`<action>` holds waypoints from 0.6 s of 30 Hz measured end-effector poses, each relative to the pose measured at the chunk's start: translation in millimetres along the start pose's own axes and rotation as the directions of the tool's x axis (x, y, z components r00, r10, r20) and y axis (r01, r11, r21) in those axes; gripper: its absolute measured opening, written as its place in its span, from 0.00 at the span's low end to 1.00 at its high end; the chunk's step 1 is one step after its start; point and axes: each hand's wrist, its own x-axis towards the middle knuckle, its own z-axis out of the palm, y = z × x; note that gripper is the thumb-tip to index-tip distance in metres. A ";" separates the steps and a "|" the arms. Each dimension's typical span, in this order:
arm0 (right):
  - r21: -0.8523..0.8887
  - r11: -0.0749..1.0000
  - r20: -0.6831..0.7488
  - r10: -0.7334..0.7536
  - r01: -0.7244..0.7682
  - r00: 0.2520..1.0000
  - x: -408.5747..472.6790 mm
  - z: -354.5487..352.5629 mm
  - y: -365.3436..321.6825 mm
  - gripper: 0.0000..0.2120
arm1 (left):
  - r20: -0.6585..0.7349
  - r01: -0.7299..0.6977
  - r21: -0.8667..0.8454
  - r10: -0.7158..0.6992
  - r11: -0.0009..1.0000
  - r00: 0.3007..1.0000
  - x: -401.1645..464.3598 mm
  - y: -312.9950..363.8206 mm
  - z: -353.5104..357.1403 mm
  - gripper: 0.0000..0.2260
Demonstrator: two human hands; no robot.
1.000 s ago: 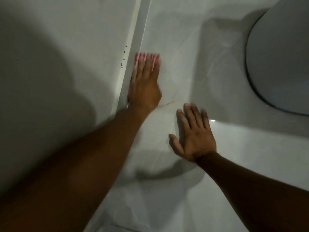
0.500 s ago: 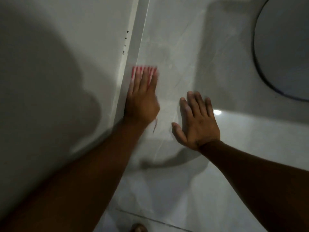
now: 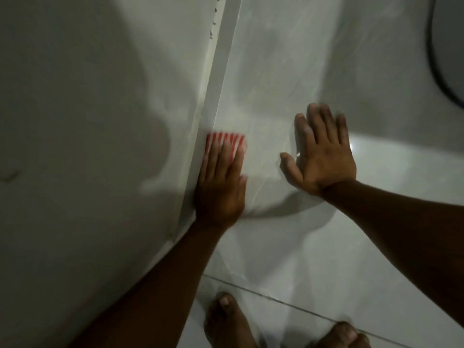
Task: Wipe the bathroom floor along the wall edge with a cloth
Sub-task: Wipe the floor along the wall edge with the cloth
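Note:
A red-and-white striped cloth (image 3: pixel 224 140) lies flat on the pale floor tile, tight against the wall edge (image 3: pixel 216 96). My left hand (image 3: pixel 221 182) presses down on it with fingers flat, so only the cloth's far end shows past my fingertips. My right hand (image 3: pixel 324 156) rests palm down on the floor (image 3: pixel 276 71) to the right, fingers spread, holding nothing. The left hand and cloth are motion-blurred.
The grey wall (image 3: pixel 88 121) fills the left side, with small dark specks near the skirting strip at the top. The curved base of a toilet (image 3: pixel 449 54) sits at the upper right. My bare feet (image 3: pixel 228 322) stand at the bottom beside a grout line (image 3: pixel 301 307).
My left hand has slid the cloth back toward me along the wall edge. The right hand stayed planted on the floor. The view tilted down, bringing my feet into view.

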 end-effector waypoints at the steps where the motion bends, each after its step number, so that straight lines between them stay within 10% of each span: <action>1: -0.001 1.000 -0.002 -0.003 0.003 1.000 0.1 0.3 0.5 0.41 | 0.026 0.010 0.013 -0.010 1.000 1.000 -23.1 -3.0 3.1 0.29; 11: 0.015 1.000 0.099 -0.028 0.026 0.995 -0.6 -11.9 -4.4 0.41 | -0.026 -0.128 0.021 0.128 0.992 0.991 17.9 -1.4 -8.7 0.33; 18: -0.099 0.994 0.358 -0.012 0.050 0.934 6.1 -102.2 -14.0 0.31 | 0.258 0.050 -0.121 -0.018 0.991 0.966 54.3 53.1 -77.8 0.37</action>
